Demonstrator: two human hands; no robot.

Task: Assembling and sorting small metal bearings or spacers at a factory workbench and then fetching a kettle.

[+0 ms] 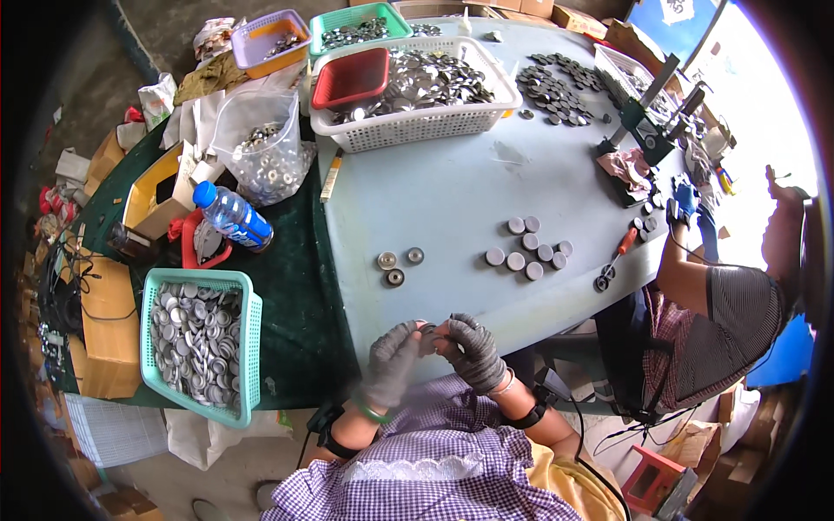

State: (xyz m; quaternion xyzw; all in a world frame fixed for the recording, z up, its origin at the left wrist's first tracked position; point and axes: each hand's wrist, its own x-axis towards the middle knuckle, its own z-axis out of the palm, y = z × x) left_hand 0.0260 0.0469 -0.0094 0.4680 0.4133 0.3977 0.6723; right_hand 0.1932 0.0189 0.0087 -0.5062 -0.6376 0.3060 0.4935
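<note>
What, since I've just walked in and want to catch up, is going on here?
A person's gloved left hand and right hand hold a small dark part between them at the table's near edge; the grip hides its details. Three metal discs lie ahead, with grey caps grouped farther right. A green basket of grey pieces stands at the near left. On the right, a co-worker has a blue-gloved hand near a press.
</note>
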